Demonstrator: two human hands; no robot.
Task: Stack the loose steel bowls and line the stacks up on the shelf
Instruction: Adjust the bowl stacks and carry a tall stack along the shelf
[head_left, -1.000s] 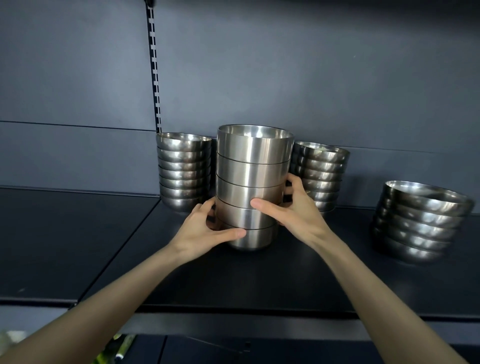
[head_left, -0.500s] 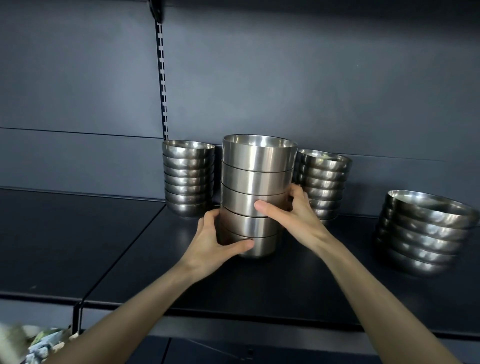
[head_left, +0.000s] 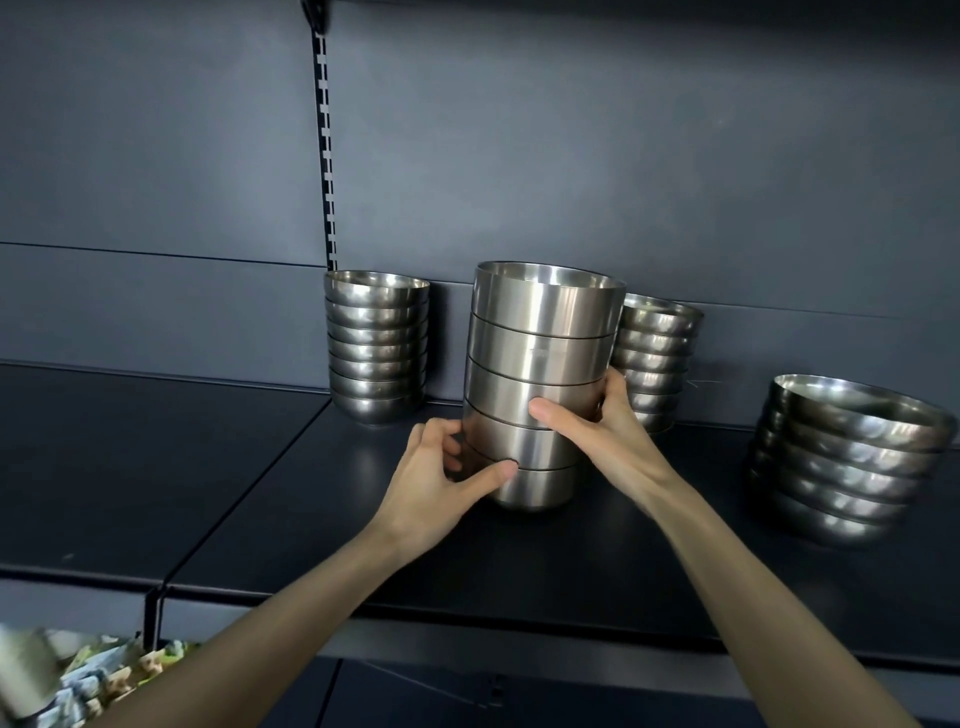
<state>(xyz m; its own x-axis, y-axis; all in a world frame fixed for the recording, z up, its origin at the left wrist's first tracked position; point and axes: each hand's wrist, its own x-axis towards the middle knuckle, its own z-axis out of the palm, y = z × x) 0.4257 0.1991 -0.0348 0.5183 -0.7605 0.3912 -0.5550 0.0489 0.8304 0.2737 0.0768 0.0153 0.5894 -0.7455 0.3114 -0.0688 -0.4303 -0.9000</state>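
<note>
Here, a person is gripping a tall stack (head_left: 540, 364) of five steel bowls with both hands as it is standing upright on a dark shelf (head_left: 311, 493). The left hand (head_left: 441, 483) is curling round its lowest bowls; the right hand (head_left: 597, 436) is clasping its middle. A smaller stack (head_left: 376, 343) is sitting behind the tall stack's left, another stack (head_left: 654, 353) just behind its right, a wider stack (head_left: 847, 457) well off to its right.

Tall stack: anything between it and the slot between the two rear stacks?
Nothing visible. The tall stack, held by the left hand and right hand, is in front of the gap between the left rear stack and right rear stack; the gap itself is hidden behind it.
</note>
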